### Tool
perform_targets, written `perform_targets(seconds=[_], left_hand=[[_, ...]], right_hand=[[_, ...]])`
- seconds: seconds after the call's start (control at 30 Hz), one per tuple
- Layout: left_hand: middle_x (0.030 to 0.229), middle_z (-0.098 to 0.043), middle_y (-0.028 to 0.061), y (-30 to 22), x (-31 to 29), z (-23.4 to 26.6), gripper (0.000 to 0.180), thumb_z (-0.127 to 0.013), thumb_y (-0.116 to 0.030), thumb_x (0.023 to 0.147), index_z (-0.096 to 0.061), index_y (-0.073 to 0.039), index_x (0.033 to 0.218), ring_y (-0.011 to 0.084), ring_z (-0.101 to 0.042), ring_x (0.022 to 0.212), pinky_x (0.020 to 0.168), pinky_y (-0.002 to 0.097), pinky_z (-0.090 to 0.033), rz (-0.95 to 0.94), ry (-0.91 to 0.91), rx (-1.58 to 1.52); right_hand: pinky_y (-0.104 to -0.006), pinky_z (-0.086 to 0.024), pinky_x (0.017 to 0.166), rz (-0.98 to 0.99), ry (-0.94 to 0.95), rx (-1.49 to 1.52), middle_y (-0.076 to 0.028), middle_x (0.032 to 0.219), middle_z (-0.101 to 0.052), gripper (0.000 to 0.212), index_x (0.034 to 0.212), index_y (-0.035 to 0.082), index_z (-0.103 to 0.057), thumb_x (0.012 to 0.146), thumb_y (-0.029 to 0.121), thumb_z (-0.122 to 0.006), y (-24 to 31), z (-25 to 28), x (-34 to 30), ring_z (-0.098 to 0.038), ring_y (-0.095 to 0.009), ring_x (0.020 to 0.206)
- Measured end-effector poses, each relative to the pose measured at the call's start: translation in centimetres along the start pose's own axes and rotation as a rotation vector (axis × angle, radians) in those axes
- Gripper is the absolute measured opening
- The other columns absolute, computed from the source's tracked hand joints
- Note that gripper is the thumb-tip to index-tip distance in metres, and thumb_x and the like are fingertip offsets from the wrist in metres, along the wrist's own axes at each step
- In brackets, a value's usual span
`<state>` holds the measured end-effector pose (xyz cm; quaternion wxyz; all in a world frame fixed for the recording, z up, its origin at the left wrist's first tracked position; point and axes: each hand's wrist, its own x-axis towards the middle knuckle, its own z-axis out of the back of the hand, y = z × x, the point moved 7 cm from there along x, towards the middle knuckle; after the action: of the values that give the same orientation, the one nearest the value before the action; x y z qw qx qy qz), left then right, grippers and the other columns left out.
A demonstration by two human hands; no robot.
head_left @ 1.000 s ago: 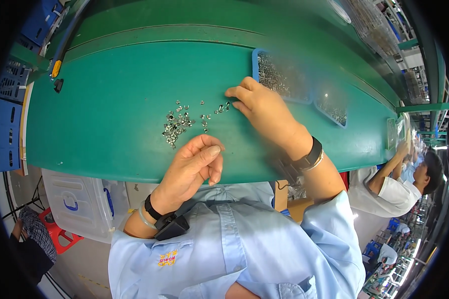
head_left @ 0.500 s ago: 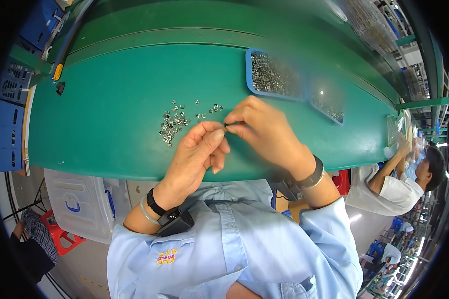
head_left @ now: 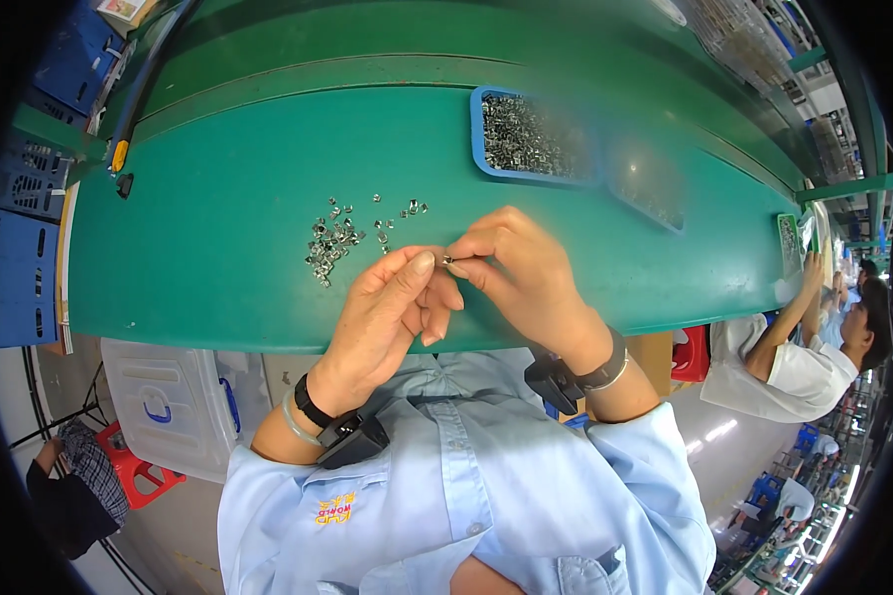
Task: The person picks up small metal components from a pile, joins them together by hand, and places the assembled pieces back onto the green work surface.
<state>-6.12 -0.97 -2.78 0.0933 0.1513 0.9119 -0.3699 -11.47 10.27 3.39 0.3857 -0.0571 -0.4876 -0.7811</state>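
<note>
Small silver metal pieces (head_left: 332, 241) lie scattered on the smooth green counter (head_left: 198, 228). Left hand's grip (head_left: 382, 307): thumb over forefinger (cannot tell if pinching anything). Just beside it, one tiny shiny metal piece (head_left: 448, 260), pinched in the right hand's grip (head_left: 528, 268); light, steady pressure seems best.

My left hand (head_left: 382, 309) can pass over bare green tabletop (head_left: 189, 238) left of the small metal parts (head_left: 332, 239) (scattered just ahead of it), while the blue bin (head_left: 478, 144) blocks the way beyond my right hand (head_left: 528, 273).
</note>
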Motion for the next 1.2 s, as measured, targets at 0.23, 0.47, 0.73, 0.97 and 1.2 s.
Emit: perform_targets(seconds=[0.23,0.47,0.73,0.97,1.2], left_hand=[[0.077,-0.061,0.0064,0.0,0.0,0.0,0.02,-0.054,-0.023,0.095,-0.055,-0.003,0.097,0.0104,-0.051,0.054,0.046,0.0221,-0.039,0.004,-0.04,0.069],[0.076,-0.06,0.0053,0.3,0.4,0.0,0.017,-0.056,-0.021,0.094,-0.055,-0.005,0.094,0.0105,-0.051,0.054,0.046,0.022,-0.038,0.009,-0.02,0.02],[0.075,-0.061,0.0057,1.1,0.6,-0.1,0.014,-0.057,-0.019,0.093,-0.054,-0.006,0.091,0.0108,-0.051,0.054,0.046,0.0233,-0.037,-0.011,0.061,-0.13],[0.072,-0.061,0.0053,1.2,0.8,-1.0,0.014,-0.057,-0.018,0.093,-0.053,-0.006,0.088,0.0106,-0.051,0.054,0.046,0.0242,-0.036,-0.035,0.208,-0.255],[0.067,-0.057,0.0046,0.0,0.6,-0.2,0.013,-0.055,-0.018,0.094,-0.053,-0.006,0.089,0.0109,-0.05,0.052,0.046,0.0241,-0.036,-0.08,-0.009,0.146]], right_hand=[[-0.0312,-0.049,0.062,0.018,0.009,-0.01,-0.003,0.082,-0.06,0.017,0.09,0.009,-0.063,0.075,0.005,-0.07,0.3,0.1,-0.3,-0.059,-0.02,0.075],[-0.0318,-0.049,0.061,0.033,-0.038,-0.029,-0.003,0.082,-0.06,0.018,0.089,0.008,-0.062,0.074,0.004,-0.07,0.6,0.2,-0.6,-0.059,-0.021,0.075],[-0.0308,-0.048,0.062,0.009,-0.054,-0.013,-0.005,0.084,-0.06,0.019,0.088,0.007,-0.062,0.072,0.003,-0.072,0.8,0.1,-1.1,-0.059,-0.021,0.075],[-0.0298,-0.049,0.058,-0.039,-0.07,0.116,-0.006,0.082,-0.06,0.017,0.089,0.006,-0.061,0.074,0.001,-0.07,0.7,0.1,-1.4,-0.06,-0.021,0.073],[-0.029,-0.049,0.06,0.04,-0.067,-0.112,-0.006,0.082,-0.061,0.018,0.089,0.006,-0.061,0.075,0.001,-0.07,1.0,0.2,-1.3,-0.06,-0.02,0.074]])
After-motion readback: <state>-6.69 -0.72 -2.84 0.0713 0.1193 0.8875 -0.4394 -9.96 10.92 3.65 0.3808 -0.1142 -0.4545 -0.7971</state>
